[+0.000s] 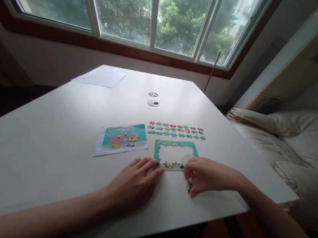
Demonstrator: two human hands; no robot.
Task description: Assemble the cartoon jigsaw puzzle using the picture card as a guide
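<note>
Left hand (pixel 139 173): laid loosely open at near-left corner of frame (pixel 175 143).
Right hand (pixel 204 175): piece (pixel 188 186) pinched beside frame's near-right end.

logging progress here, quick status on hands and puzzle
Left hand at lower-left corner of puzzle border; right hand holding a puzzle piece. Border's middle unfilled; loose pieces in three rows beyond. Right hand hides border's lower-right corner.
</note>
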